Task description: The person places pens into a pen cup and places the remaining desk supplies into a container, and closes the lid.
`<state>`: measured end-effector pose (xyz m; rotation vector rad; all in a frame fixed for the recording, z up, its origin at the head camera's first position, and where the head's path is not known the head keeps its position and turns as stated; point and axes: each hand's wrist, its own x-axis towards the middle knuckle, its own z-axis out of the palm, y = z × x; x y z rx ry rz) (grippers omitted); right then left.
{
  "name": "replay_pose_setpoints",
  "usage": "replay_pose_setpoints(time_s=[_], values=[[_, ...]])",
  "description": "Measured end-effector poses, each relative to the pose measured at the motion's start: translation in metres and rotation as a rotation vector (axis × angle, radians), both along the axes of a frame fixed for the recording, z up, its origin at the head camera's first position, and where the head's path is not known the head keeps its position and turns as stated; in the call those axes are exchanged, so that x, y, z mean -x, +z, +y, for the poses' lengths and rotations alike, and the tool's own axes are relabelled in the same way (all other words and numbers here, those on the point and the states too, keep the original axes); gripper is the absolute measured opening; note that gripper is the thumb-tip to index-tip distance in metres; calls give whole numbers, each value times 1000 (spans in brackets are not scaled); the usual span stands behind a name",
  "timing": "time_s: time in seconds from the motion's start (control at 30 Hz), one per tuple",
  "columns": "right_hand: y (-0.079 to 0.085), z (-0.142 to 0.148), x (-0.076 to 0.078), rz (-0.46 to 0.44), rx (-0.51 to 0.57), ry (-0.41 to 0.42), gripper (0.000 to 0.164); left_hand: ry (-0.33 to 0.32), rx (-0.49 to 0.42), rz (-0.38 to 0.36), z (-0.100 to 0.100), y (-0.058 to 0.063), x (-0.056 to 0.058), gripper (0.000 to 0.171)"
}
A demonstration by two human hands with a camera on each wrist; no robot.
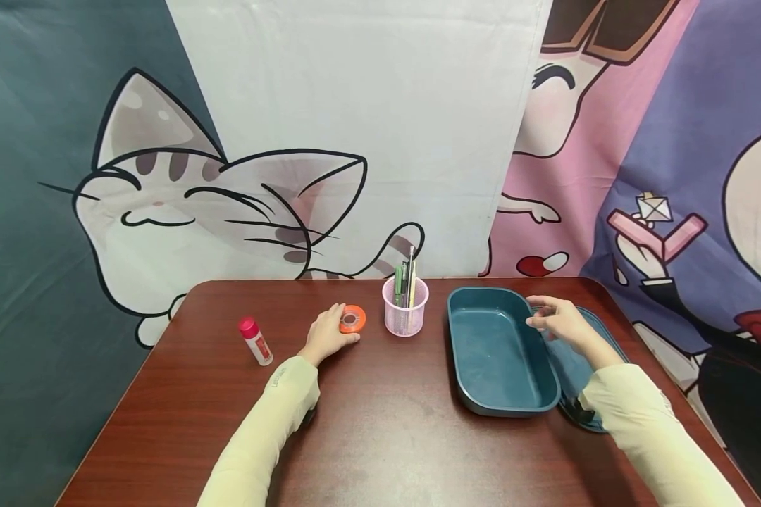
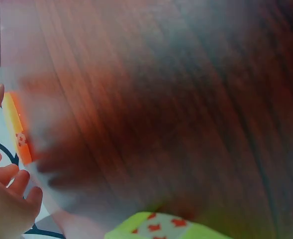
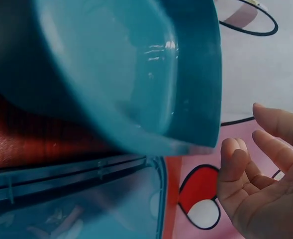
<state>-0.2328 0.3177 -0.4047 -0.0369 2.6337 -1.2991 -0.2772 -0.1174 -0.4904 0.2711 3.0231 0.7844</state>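
My left hand [image 1: 330, 334] reaches to an orange tape roll [image 1: 352, 319] on the table, its thumb and fingers spread at either side. In the left wrist view the tape roll [image 2: 18, 127] shows edge-on between the thumb and the loosely bent fingers [image 2: 17, 186], with a gap to the fingers. Over at the right, my right hand [image 1: 561, 322] hovers by the far right corner of a deep teal box [image 1: 504, 352], above a matching lid [image 1: 573, 373]. The right wrist view shows that hand [image 3: 265, 174] with loosely bent fingers and nothing held, beside the box rim.
Between the tape roll and the box stands a pink mesh cup [image 1: 406, 318] with pens [image 1: 406, 282]. A red-capped glue stick [image 1: 256, 341] is at the left of the brown table [image 1: 380, 436]. Behind the table hangs a cartoon-printed cloth [image 1: 368, 105].
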Motion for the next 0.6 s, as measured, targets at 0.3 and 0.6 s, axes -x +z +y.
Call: replay_pose_setpoints(time_s=[0.3, 0.6], values=[[-13, 10, -3, -36, -2, -31, 56, 0, 37, -1, -1, -2, 1, 75], [-27, 12, -6, -71, 23, -63, 54, 9, 48, 23, 0, -2, 1, 73]])
